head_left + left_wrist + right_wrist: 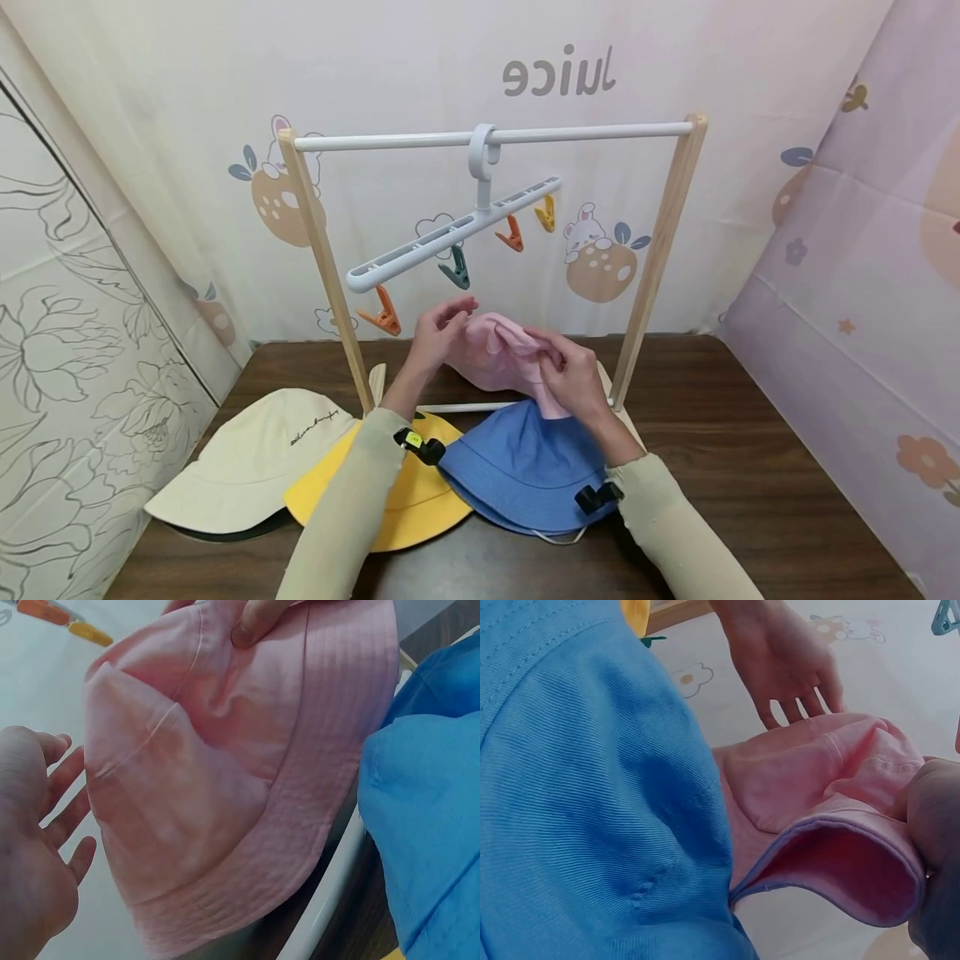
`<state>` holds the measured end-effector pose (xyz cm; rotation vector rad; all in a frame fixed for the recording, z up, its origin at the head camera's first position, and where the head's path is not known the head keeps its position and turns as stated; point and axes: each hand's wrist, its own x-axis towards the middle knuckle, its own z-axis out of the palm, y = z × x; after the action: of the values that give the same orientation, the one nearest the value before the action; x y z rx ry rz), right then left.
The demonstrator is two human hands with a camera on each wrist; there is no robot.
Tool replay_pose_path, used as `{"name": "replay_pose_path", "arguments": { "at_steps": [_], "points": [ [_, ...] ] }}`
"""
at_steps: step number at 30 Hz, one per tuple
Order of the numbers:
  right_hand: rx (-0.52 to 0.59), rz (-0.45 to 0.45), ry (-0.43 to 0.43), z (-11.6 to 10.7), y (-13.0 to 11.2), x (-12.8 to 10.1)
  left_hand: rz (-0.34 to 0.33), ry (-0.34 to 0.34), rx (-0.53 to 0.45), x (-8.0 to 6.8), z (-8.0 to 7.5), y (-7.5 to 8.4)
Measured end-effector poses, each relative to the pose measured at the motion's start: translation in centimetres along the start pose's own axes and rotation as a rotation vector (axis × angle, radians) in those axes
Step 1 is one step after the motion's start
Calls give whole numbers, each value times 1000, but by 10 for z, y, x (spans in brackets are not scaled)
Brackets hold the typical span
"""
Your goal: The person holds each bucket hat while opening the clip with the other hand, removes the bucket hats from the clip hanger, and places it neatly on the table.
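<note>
**Pink hat held below the clip hanger**

Sleeved forearms enter from the bottom edge of the head view. Right hand (573, 375): its fingers pinch the brim of the pink hat (498, 354), thumb pressed on the fabric, holding the hat raised above the table (750, 467). Left hand (442, 329): fingers straight and spread, gripping nothing, just beside the hat's crown; whether they touch it cannot be told.

Pink hat position: between the two hands, in front of the wooden rack (660, 250), above the blue hat (525, 467).

Blue hat lies on the table beneath the right wrist, overlapping the yellow hat (420, 500). Cream hat (255, 458) lies left of it and carries a line of dark script, too small to read.

White clip hanger (450, 233) hangs from the rack's white rail (585, 132).

Backdrop lettering reads mirrored as "Juice" (558, 77).
</note>
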<state>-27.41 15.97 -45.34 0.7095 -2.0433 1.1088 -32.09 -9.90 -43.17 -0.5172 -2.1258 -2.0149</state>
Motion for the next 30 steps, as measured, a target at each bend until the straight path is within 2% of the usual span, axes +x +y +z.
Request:
{"name": "replay_pose_path", "arguments": {
  "at_steps": [10,16,30],
  "points": [
    [14,3,26,-5,-6,5,-33,8,24,-4,-11,-3],
    [34,8,35,-9,-11,7,-28,11,34,-9,-16,-1],
    [66,58,25,-19,-29,10,-52,35,58,-19,-29,-3]
  ]
}}
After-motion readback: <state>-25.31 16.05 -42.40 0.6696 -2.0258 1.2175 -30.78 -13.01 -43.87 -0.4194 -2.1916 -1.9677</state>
